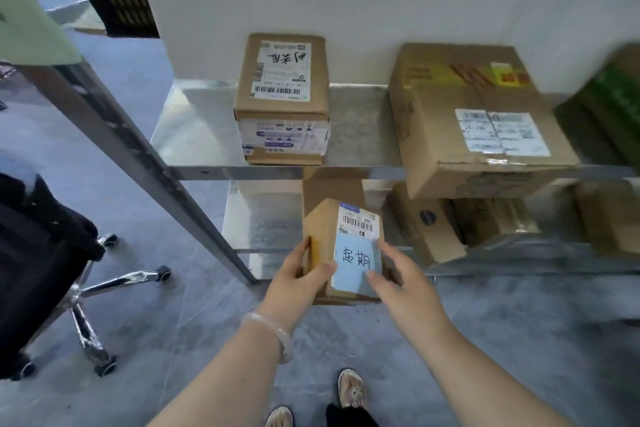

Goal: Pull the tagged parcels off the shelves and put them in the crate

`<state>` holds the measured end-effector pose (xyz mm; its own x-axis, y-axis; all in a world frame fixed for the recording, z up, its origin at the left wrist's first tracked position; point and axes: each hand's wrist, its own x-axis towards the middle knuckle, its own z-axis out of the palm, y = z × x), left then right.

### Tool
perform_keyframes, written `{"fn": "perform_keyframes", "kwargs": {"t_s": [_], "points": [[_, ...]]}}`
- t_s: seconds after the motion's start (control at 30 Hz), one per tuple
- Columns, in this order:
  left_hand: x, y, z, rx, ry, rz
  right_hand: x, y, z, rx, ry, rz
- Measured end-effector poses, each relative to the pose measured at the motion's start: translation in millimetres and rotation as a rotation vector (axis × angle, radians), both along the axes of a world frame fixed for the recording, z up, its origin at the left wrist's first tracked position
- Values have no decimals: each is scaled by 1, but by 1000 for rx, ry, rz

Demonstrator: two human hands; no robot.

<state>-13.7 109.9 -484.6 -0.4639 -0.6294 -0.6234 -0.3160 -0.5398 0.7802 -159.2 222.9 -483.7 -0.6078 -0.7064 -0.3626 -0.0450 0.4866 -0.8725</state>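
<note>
A small brown parcel (325,239) with a barcode label and a blue handwritten tag (355,262) is held out in front of the lower shelf. My left hand (301,276) grips its left side, thumb on top near the tag. My right hand (398,282) holds its right side, fingers against the tag's edge. No crate is in view.
On the upper metal shelf (207,170) stand a stack of two small boxes (282,100) and a large carton (478,121). More cartons (429,225) sit on the lower shelf. An office chair (52,263) stands at the left, beside the shelf's slanted post (145,156). Grey floor lies below.
</note>
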Motion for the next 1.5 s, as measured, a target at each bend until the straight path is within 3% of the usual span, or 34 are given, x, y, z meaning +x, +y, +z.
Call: {"fn": "perform_keyframes", "kwargs": {"t_s": [0.17, 0.4, 0.7, 0.9, 1.23, 1.5], "points": [[-16, 36, 49, -53, 19, -253, 5, 68, 55, -53, 22, -175], [-84, 113, 119, -164, 194, -589, -2, 187, 130, -85, 289, -434], [-202, 301, 209, -217, 484, -1099, 4, 390, 216, 147, 616, -765], [-259, 459, 265, -132, 606, -1334, 8, 520, 268, 400, 805, -1009], [-258, 670, 303, 86, 646, -1698, 89, 669, 293, 724, 856, -1495], [-186, 810, 308, 273, 643, -2198, 184, 693, 298, 1036, 607, -1902]]}}
